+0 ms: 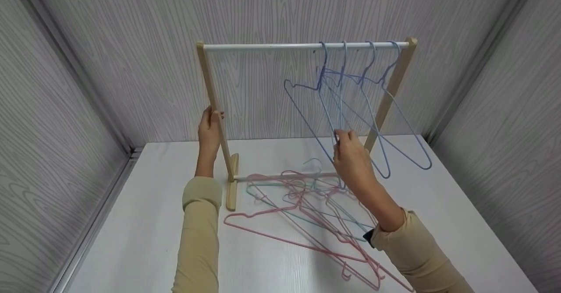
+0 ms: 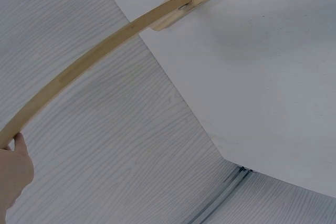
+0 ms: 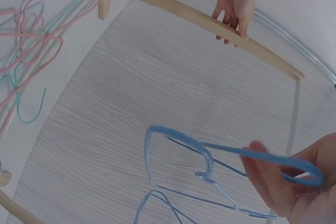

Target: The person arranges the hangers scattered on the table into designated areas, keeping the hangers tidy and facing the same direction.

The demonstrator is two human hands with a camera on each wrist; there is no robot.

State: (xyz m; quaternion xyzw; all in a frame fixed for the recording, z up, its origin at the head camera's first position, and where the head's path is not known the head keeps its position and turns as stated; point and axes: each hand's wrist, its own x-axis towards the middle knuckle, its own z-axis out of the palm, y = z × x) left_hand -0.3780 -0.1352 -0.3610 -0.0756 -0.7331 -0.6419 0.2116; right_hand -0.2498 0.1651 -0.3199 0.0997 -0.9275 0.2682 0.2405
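My left hand [image 1: 209,131] grips the left wooden post [image 1: 208,76] of a clothes rack about midway up, thumb and fingers round it. Several blue clothes hangers hang by their hooks from the right half of the rack's white top rod [image 1: 263,47]. Below the rod, my right hand [image 1: 353,159] holds one blue hanger [image 3: 278,157] by its end; the right wrist view shows this end between thumb and fingers. Other blue hangers hang just beside and behind that hand. Only part of the left hand [image 2: 16,171] shows in the left wrist view.
Several pink hangers [image 1: 269,212] and teal hangers [image 1: 268,184] lie tangled on the white table [image 1: 144,223], under and in front of the rack. A wooden foot [image 1: 231,196] supports the left post. Wood-grained panels [image 1: 263,12] stand behind and at both sides.
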